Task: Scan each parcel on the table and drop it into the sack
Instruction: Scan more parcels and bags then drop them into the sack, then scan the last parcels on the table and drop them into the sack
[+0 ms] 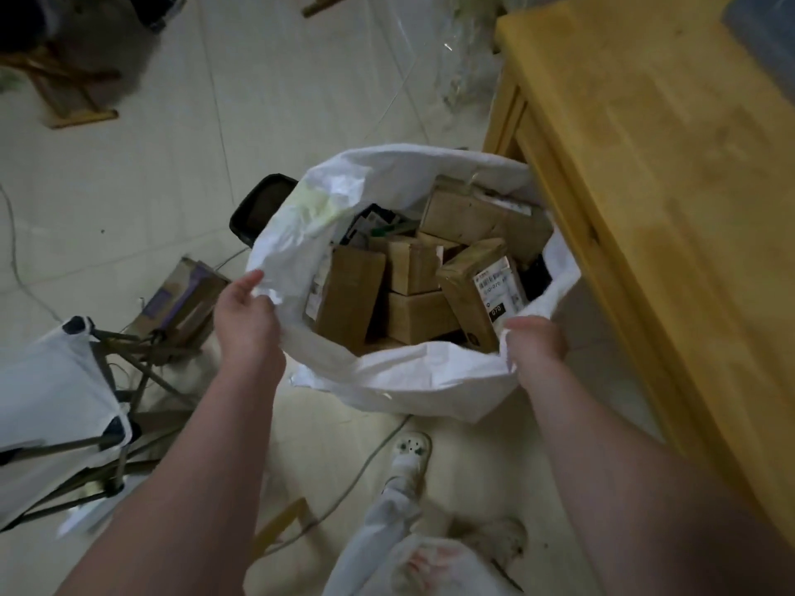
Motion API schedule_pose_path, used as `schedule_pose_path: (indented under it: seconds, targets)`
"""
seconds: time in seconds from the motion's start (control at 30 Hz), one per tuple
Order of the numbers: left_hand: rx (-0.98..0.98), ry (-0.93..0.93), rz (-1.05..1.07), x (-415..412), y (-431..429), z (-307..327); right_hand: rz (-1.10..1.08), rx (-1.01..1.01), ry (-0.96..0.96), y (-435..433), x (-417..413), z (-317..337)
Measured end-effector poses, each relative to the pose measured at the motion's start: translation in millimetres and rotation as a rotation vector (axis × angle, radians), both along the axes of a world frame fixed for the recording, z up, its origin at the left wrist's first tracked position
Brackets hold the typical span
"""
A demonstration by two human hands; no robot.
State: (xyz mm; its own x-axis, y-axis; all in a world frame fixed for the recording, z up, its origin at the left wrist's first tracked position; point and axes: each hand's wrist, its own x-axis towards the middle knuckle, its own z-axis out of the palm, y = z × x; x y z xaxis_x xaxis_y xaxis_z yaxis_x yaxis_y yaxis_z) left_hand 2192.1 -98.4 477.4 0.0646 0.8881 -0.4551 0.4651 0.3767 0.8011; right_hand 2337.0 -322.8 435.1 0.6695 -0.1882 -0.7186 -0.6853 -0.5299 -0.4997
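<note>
Gaping white sack [408,372] of brown parcels [348,290]

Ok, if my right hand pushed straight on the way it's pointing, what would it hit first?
Most likely the brown parcel with the white label, standing just inside the sack rim that your right hand grips. Depth is hard to judge from above.

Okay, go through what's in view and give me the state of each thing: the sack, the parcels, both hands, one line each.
White sack: upright beside the table, mouth held open.
Parcels: piled inside the sack.
Labelled parcel: on top of the pile, tilted, label facing up.
Left hand: grips the sack's left rim.
Right hand: grips the sack's near right rim.
</note>
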Motion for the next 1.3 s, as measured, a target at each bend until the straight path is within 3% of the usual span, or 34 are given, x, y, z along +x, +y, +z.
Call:
schedule_pose_path:
  seconds: [0.13,0.2,0.33,0.43,0.5,0.57,0.63,0.83,1.1,1.3]
  targets:
    - [-0.121,0.089,-0.407,9,-1,21,-0.010,0.149,0.051,29,-18,30]
    - [-0.019,0.114,-0.504,22,6,38,0.064,0.219,0.028,47,-24,59]
    - [0.290,0.038,-0.416,49,47,89,0.187,0.437,-0.334,75,-13,143]
    - [0.347,-0.075,-0.308,42,75,106,0.100,0.576,-0.539,76,3,182]
    - [0.336,0.083,-0.365,23,79,90,0.114,0.420,-0.515,64,0,170]
    - [0.237,0.366,-0.572,0,72,64,0.254,0.240,-0.309,53,-17,145]
    - [0.175,0.431,-0.601,-8,63,56,0.360,0.182,-0.229,55,-24,133]
    - [0.279,0.098,-0.293,28,74,119,0.504,0.177,-0.581,96,8,195]
    - [0.355,-0.257,-0.218,61,79,191,0.315,0.259,-0.816,103,40,251]
    - [0.394,-0.365,-0.213,61,67,211,0.267,0.344,-0.897,87,43,269]
